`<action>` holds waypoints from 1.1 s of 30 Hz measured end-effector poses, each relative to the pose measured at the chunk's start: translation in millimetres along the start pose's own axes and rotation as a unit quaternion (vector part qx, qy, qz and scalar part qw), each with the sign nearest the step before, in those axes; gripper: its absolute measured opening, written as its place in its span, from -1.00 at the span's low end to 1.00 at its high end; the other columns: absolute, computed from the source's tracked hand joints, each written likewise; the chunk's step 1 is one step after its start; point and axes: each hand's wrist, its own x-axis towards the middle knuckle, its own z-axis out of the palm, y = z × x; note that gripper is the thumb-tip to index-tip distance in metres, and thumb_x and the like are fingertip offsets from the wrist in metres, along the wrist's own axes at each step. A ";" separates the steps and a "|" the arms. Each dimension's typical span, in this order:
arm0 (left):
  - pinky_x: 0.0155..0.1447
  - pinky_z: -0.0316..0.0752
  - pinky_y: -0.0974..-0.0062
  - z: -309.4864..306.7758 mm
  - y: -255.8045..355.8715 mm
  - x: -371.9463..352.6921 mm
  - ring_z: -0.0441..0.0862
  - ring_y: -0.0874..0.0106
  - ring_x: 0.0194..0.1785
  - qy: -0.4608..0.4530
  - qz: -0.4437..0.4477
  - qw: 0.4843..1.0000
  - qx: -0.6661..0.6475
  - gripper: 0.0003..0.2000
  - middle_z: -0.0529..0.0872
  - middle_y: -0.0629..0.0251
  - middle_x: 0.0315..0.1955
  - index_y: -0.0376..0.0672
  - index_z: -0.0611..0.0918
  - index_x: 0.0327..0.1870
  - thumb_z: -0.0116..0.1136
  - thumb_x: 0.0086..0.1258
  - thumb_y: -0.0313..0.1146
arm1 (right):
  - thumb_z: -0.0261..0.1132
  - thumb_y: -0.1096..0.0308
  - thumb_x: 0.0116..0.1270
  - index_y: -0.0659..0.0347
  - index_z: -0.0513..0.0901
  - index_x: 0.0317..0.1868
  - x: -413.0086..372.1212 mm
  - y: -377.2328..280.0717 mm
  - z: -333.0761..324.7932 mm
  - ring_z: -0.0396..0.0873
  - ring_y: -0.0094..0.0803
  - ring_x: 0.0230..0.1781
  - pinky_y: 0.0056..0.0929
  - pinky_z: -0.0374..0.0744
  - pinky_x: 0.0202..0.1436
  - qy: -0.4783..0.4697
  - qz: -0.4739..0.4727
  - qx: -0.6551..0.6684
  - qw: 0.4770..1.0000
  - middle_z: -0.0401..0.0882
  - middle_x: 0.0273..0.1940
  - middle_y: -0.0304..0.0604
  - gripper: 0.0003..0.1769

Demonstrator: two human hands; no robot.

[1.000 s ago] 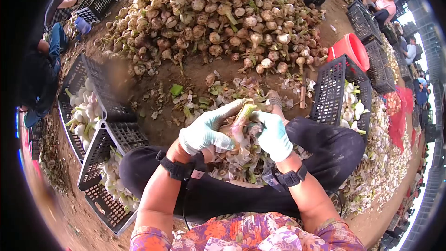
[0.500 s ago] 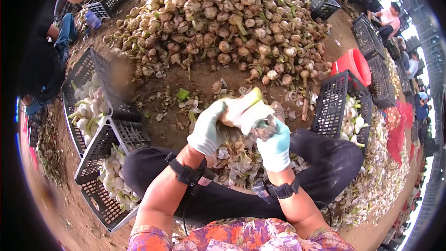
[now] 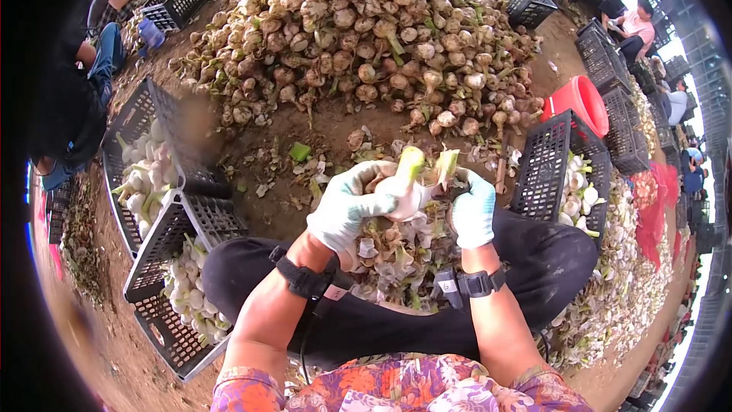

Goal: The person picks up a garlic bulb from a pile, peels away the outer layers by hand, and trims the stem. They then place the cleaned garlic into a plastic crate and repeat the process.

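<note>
My left hand (image 3: 347,207), in a pale knitted glove, is closed around a white garlic bulb (image 3: 410,189) whose cut green stem points upward. Just to the right of it, my right hand (image 3: 474,210), gloved too, grips a strip of outer garlic skin with a stub of stem (image 3: 445,171). This strip sits close against the bulb; whether the two are still joined cannot be made out. Shed garlic skins (image 3: 396,259) lie on the ground between my legs, below both hands.
A big heap of unpeeled garlic (image 3: 366,38) rises ahead. Black crates with white garlic stand at left (image 3: 200,217) and right (image 3: 543,168). Behind the right crate is a red bucket (image 3: 576,107). A person (image 3: 637,30) sits far right; others sit at left.
My right hand has moved right and turned, pulling skin away from the bulb. The bulb has tilted from sideways to stem up, and more of its white surface shows.
</note>
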 end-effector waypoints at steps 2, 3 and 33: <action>0.06 0.38 0.52 -1.9 4.8 -1.7 0.52 0.48 -0.07 -0.039 -0.021 0.999 -0.026 -0.49 0.59 0.31 -0.13 -0.29 0.49 0.01 0.34 -0.06 -0.47 | 0.01 0.69 -0.01 0.34 0.57 -0.20 -1.7 9.8 -5.1 0.57 -0.18 -0.32 -0.46 0.51 -0.25 -0.010 0.011 -0.083 0.996 0.59 -0.31 0.06 -0.66; 0.08 0.37 0.52 -6.7 2.3 -1.3 0.52 0.47 -0.06 -0.055 -0.020 0.998 -0.020 -0.49 0.59 0.30 -0.12 -0.29 0.48 0.02 0.33 -0.03 -0.46 | 0.03 0.69 0.02 0.29 0.55 -0.10 4.3 11.4 1.2 0.56 -0.27 -0.27 -0.52 0.51 -0.28 0.041 -0.182 -0.124 0.975 0.59 -0.25 -0.01 -0.60; -0.46 0.48 0.50 7.1 23.5 1.7 0.57 0.39 -0.49 0.069 -0.019 0.978 -0.194 -0.61 0.58 0.20 -0.47 -0.29 0.50 -0.24 0.00 0.30 -0.05 | 0.22 0.49 -0.01 0.22 0.37 0.12 -20.7 -48.6 29.9 0.52 -0.02 -0.20 -0.28 0.52 -0.20 -0.147 -0.212 0.015 0.966 0.49 -0.11 0.09 -0.42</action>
